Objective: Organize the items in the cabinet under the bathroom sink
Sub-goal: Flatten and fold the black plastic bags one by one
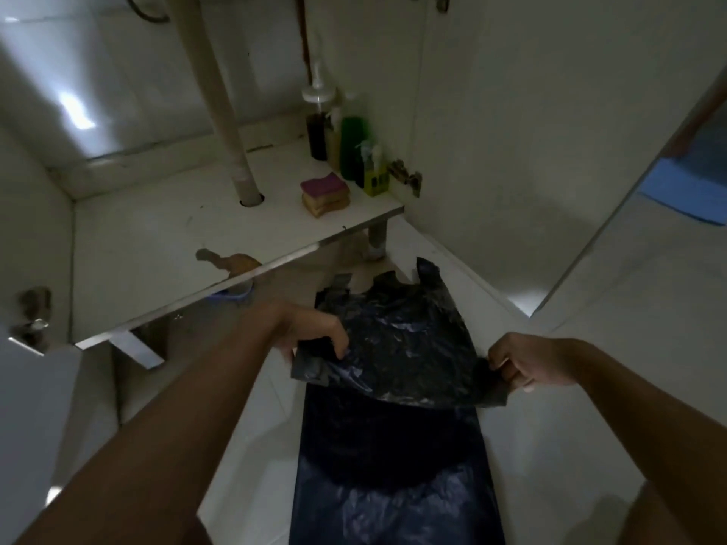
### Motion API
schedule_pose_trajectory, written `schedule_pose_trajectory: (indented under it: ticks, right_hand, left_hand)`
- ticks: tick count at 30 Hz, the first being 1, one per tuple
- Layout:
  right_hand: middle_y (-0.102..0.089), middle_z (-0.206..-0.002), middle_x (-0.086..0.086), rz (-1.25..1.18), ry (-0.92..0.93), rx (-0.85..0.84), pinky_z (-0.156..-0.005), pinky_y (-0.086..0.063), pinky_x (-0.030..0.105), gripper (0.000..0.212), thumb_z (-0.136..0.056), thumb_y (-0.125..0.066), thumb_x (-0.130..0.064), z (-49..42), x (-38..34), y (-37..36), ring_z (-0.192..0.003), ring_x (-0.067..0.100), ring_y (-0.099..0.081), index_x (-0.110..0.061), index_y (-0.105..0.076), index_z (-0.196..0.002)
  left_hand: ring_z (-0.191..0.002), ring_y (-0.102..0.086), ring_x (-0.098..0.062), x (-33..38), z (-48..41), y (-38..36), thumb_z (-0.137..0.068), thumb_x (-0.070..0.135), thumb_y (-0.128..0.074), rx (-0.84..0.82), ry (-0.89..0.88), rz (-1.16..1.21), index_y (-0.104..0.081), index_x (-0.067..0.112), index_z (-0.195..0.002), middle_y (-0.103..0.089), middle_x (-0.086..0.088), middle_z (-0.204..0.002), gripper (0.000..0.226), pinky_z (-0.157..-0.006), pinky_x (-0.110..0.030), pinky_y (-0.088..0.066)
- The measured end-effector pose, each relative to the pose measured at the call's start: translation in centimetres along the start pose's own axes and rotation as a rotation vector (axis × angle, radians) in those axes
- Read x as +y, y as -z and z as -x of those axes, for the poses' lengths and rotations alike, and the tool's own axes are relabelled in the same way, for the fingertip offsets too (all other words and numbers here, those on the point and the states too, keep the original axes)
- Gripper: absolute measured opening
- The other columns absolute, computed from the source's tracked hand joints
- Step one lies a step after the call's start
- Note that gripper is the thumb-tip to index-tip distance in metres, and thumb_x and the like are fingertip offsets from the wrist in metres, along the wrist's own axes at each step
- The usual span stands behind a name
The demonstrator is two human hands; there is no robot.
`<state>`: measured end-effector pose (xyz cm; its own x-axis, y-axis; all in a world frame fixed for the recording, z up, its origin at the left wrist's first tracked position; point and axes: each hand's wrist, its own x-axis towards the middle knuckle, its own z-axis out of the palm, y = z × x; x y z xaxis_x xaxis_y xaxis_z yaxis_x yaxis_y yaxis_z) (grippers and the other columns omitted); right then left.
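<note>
Dim light. Left hand (316,334) and right hand (519,365) each grip an edge of a crumpled black plastic bag (397,348), stretched between them over the near floor (570,466). A second dark bag (393,477) lies flat below it.

Cabinet shelf (157,238), far left: drain pipe (222,112) passes down through a hole. Stacked sponges (325,194), pink on top, right of the pipe. Far right corner: dark pump bottle (317,131), green bottle (354,145), yellow spray bottle (375,177), standing close together. Open cabinet door (511,131) at right; blue mat (692,190) beyond.
</note>
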<state>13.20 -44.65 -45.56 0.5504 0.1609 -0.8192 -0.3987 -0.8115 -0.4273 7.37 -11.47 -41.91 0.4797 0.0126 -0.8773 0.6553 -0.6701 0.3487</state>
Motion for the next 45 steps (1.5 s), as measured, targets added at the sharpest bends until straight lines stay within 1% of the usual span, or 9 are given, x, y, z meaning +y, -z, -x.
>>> schedule_pose_trajectory:
  ticks: [5,9,16,23,29,32,37,41,45]
  right_hand:
    - [-0.076,-0.089,0.007,0.01,-0.093,-0.075,-0.118,-0.025,0.049,0.019,-0.087,-0.054,-0.019,-2.0,1.7,-3.0,-0.092,0.026,-0.068,-0.012,-0.072,-0.092]
    - [-0.076,-0.091,0.014,0.001,-0.121,-0.13,-0.117,-0.027,0.047,0.027,-0.051,-0.068,-0.028,-5.2,4.2,-4.5,-0.098,0.033,-0.068,-0.014,-0.077,-0.072]
    - [-0.076,-0.099,0.012,0.065,-0.185,-0.22,-0.115,-0.022,0.045,0.027,-0.066,-0.062,-0.027,-6.0,5.9,-6.2,-0.109,0.028,-0.065,-0.013,-0.073,-0.087]
    - [-0.069,-0.065,0.016,0.118,-0.182,-0.29,-0.064,-0.053,0.032,0.015,-0.069,-0.062,-0.013,-6.1,7.4,-8.7,-0.061,0.026,-0.067,-0.001,-0.07,-0.073]
    - [-0.067,-0.118,0.022,0.318,-0.257,-0.43,-0.1,-0.052,0.041,0.047,-0.08,-0.04,0.004,-9.3,9.8,-10.5,-0.103,0.037,-0.066,-0.004,-0.075,-0.109]
    - [-0.061,-0.129,0.017,0.362,-0.202,-0.376,-0.094,-0.055,0.035,0.036,-0.091,-0.042,-0.003,-10.7,9.0,-10.8,-0.11,0.032,-0.063,-0.008,-0.068,-0.116]
    - [-0.069,-0.102,0.014,0.459,0.265,0.219,-0.079,-0.054,0.037,0.028,-0.098,-0.048,-0.026,-13.5,5.7,-10.2,-0.09,0.031,-0.066,-0.008,-0.067,-0.108]
    - [-0.05,-0.14,0.009,0.382,0.393,0.511,-0.1,-0.046,0.044,0.047,-0.098,-0.045,-0.034,-17.7,4.9,-11.3,-0.122,0.032,-0.052,-0.025,-0.042,-0.144]
    - [-0.013,-0.165,0.004,0.506,0.391,0.62,-0.119,-0.014,0.056,0.062,-0.103,-0.025,-0.047,-22.3,5.9,-13.5,-0.152,0.028,-0.011,-0.024,-0.011,-0.158]
  left_hand:
    - [-0.099,-0.055,-0.031,-2.5,-3.3,-2.5,-0.077,0.027,-0.07,-0.049,0.046,-0.009,-0.07,0.02,-0.082,-0.051,-0.011,-0.12,0.008,-0.076,-0.039,-0.047]
    - [-0.109,-0.05,-0.033,-4.0,-4.9,-4.1,-0.077,0.018,-0.071,-0.063,0.094,0.083,-0.07,0.019,-0.093,-0.043,-0.008,-0.134,0.017,-0.087,-0.043,-0.044]
    - [-0.115,-0.055,-0.031,-5.8,-6.5,-6.3,-0.06,0.019,-0.07,-0.092,0.169,0.08,-0.064,0.019,-0.117,-0.046,-0.01,-0.137,0.058,-0.091,-0.042,-0.052]
    - [-0.124,-0.046,-0.03,-7.6,-7.2,-9.8,-0.061,0.027,-0.071,-0.184,0.208,-0.058,-0.054,0.025,-0.126,-0.035,-0.01,-0.146,0.067,-0.102,-0.049,-0.046]
    - [-0.075,-0.058,-0.005,-7.8,-6.7,-12.3,-0.099,0.025,-0.051,-0.385,0.204,-0.279,-0.058,0.014,-0.131,-0.062,0.002,-0.117,0.035,-0.083,-0.029,-0.044]
    - [-0.099,-0.062,-0.013,-7.0,-6.3,-11.9,-0.101,0.032,-0.047,-0.412,0.191,-0.337,-0.048,0.018,-0.143,-0.061,0.008,-0.123,0.044,-0.085,-0.031,-0.041]
    - [-0.109,-0.06,-0.02,-6.6,-13.3,-9.4,-0.09,0.049,-0.057,0.157,-0.037,-0.47,-0.059,0.017,-0.133,-0.059,-0.004,-0.133,0.053,-0.085,-0.027,-0.051]
    - [-0.133,-0.042,-0.032,-5.3,-20.0,-9.8,-0.093,0.048,-0.047,0.747,-0.234,-0.336,-0.041,0.018,-0.145,-0.043,-0.011,-0.147,0.06,-0.105,-0.046,-0.04]
    - [-0.15,0.0,-0.034,-6.6,-25.8,-11.8,-0.099,0.057,-0.025,0.818,-0.173,-0.346,-0.003,0.016,-0.157,-0.002,-0.011,-0.164,0.074,-0.12,-0.055,-0.012]
